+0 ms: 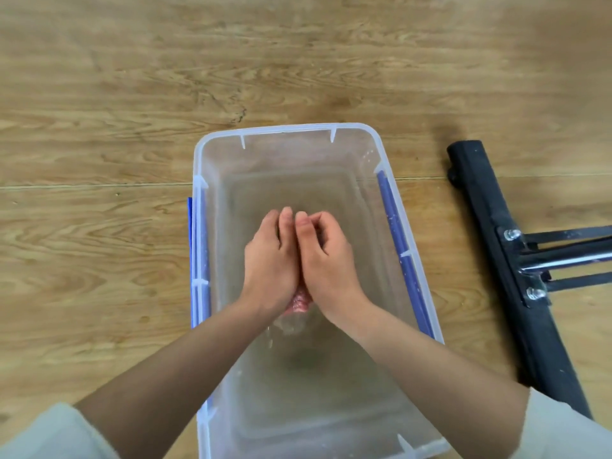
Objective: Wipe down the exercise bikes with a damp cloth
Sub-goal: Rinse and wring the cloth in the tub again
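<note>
Wood-grain plank floor (132,94), matt and tan, with one straight seam running across it, is seen from above. A rectangular tub (288,128) of clear, slightly frosted plastic with rounded corners and a ribbed rim is set on the floor near the middle; a smooth blue clip handle (394,213) is fitted along each long side, and water is indicated inside by ripples and droplets. The black, matt foot bar of an exercise bike (506,260) is laid on the floor just beside the tub's right side, apart from it, and is joined to dark frame tubes by a plate with two shiny domed bolts (511,234). Over the middle of the tub, the left hand (270,260) and right hand (326,260) are pressed side by side, fingers curled inward, and a bunched pink cloth (299,299) of nubbly texture is gripped between the two palms; only its lower end is shown, at the wrists. Pale sleeves (56,432) are seen at the lower corners.
</note>
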